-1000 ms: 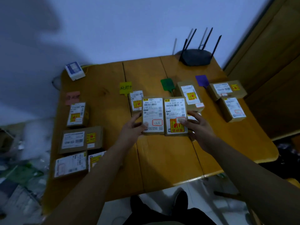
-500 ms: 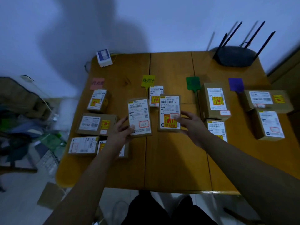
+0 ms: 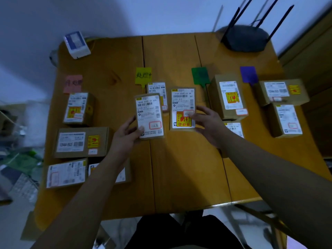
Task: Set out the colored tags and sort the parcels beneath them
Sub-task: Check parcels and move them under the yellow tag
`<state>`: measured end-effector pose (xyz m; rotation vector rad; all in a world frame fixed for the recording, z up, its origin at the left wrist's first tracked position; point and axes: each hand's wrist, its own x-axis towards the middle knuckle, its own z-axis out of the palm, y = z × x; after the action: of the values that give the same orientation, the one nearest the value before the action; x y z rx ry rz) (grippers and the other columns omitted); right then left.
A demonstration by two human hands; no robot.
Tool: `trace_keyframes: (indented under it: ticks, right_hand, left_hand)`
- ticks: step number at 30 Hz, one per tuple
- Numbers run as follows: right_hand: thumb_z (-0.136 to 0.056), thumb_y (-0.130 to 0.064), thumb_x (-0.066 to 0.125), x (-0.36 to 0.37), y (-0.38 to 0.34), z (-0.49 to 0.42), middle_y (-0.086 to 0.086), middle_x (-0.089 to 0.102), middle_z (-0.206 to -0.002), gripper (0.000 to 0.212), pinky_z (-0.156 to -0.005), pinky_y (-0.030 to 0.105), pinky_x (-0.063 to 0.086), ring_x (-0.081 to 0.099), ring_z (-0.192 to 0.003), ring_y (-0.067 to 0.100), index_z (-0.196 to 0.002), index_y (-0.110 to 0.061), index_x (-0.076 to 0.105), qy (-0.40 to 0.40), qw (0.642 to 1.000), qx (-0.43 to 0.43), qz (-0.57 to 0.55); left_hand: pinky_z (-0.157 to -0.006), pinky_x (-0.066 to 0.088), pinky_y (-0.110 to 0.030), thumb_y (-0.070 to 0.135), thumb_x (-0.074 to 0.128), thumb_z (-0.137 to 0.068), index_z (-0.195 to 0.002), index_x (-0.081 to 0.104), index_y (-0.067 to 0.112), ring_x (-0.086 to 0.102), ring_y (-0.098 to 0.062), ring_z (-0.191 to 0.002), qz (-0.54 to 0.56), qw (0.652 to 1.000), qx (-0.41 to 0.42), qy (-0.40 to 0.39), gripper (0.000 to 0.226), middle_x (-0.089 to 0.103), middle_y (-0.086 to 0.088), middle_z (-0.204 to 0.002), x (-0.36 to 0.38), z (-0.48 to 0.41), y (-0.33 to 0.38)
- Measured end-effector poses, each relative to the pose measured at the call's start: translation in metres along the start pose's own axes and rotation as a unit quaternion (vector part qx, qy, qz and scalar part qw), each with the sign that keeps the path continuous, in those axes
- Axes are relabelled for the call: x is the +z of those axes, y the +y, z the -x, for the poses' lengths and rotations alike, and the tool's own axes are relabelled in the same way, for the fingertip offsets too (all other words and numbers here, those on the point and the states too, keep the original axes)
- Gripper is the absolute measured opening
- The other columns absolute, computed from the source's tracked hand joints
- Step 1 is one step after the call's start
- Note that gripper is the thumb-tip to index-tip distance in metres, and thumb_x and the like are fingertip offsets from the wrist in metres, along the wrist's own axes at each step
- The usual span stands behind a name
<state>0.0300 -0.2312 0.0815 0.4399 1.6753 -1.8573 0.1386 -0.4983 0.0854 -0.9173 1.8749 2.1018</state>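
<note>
Four tags lie in a row across the wooden table (image 3: 179,168): pink tag (image 3: 72,83), yellow tag (image 3: 143,75), green tag (image 3: 200,75), purple tag (image 3: 248,74). My left hand (image 3: 125,135) grips a brown parcel with a white label (image 3: 149,116) below the yellow tag, partly over a small parcel (image 3: 157,89). My right hand (image 3: 208,123) holds a second parcel with a red-yellow sticker (image 3: 183,106) by its right edge. Several parcels lie under the pink tag (image 3: 79,108), two under the green tag (image 3: 227,97) and two under the purple tag (image 3: 282,92).
A black router with antennas (image 3: 246,38) stands at the back right corner. A small white-blue box (image 3: 77,44) sits at the back left. Clutter lies on the floor to the left (image 3: 16,159). A wooden cabinet (image 3: 314,69) stands to the right.
The two parcels in my hands have drawn apart; the left one has moved leftward under the yellow tag. The camera has swung left and closer to the table.
</note>
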Motion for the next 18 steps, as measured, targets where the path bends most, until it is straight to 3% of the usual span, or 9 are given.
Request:
trace_keyframes:
  ticks: [3,8,14,18]
  right_hand:
    - [-0.093,-0.016,0.079,0.006,-0.005,-0.021,0.013,0.077,-0.123,0.059,-0.082,0.038,0.064,0.077,-0.11,0.025,-0.146,-0.011,0.055,0.057,0.998,-0.007,-0.003]
    - [-0.096,-0.021,0.076,0.015,-0.012,-0.067,0.017,0.072,-0.129,0.06,-0.1,0.051,0.059,0.072,-0.116,0.032,-0.149,-0.006,0.053,0.125,0.99,-0.006,0.064]
    - [-0.097,-0.025,0.074,0.026,-0.011,-0.117,0.012,0.075,-0.125,0.047,-0.104,0.048,0.057,0.073,-0.114,0.029,-0.139,-0.008,0.064,0.126,0.987,0.017,0.103]
    - [-0.099,-0.028,0.072,0.028,-0.003,-0.133,0.009,0.077,-0.122,0.039,-0.094,0.04,0.061,0.075,-0.107,0.024,-0.133,-0.01,0.068,0.12,0.983,0.016,0.142]
  left_hand:
    - [-0.078,0.063,-0.026,0.018,0.072,-0.093,-0.149,0.049,0.033,0.077,-0.01,-0.097,0.002,1.0,-0.013,-0.001,0.062,0.076,0.005,-0.113,-0.007,-0.012,-0.001]
    - [-0.073,0.062,-0.024,0.016,0.072,-0.093,-0.147,0.051,0.034,0.077,-0.012,-0.099,0.01,0.999,-0.034,0.004,0.06,0.08,0.01,-0.106,-0.02,-0.03,-0.01]
    - [-0.073,0.063,-0.024,0.018,0.074,-0.091,-0.148,0.05,0.033,0.077,-0.014,-0.1,0.023,0.999,-0.046,0.005,0.063,0.079,0.007,-0.111,-0.028,-0.046,-0.021]
    - [-0.074,0.062,-0.023,0.015,0.073,-0.093,-0.149,0.05,0.031,0.077,-0.013,-0.1,0.031,0.999,-0.044,0.007,0.062,0.08,0.006,-0.111,-0.025,-0.05,-0.021]
